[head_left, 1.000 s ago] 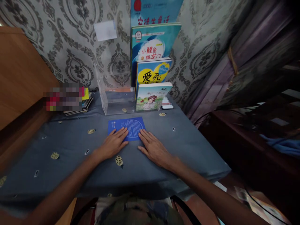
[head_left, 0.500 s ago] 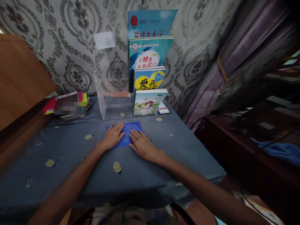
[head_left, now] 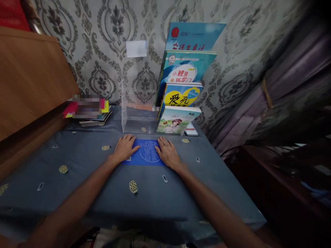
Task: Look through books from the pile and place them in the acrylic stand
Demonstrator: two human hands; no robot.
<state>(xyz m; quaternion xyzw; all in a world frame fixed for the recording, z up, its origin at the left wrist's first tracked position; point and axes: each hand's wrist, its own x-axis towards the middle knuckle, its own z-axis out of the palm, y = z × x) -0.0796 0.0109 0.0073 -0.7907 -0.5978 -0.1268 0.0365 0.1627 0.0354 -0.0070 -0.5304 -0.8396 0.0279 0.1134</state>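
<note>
A blue book (head_left: 148, 151) with a circle of white print lies flat on the cloth-covered table (head_left: 103, 196), and a small white patch shows near its lower left corner. My left hand (head_left: 124, 148) rests on the book's left end, fingers stretched away from me and the thumb pointing inward. On the right end lies my right hand (head_left: 168, 152), also with fingers out, its thumb at the printed circle. Both hands are open and press down on the book from above. Just beyond them stands a clear stepped book stand (head_left: 123, 119).
Several upright books, a green-and-white one (head_left: 172, 125) in front, fill the stand's right side. A stack of books (head_left: 95, 120) lies at the back left beside a wooden panel (head_left: 33, 82). A small white item (head_left: 190, 130) sits right of the stand. A purple curtain (head_left: 245, 117) hangs at right.
My right hand has moved from over the book's printed circle to its right end, uncovering more print. The left hand stays at the left end. The camera view has shifted left.
</note>
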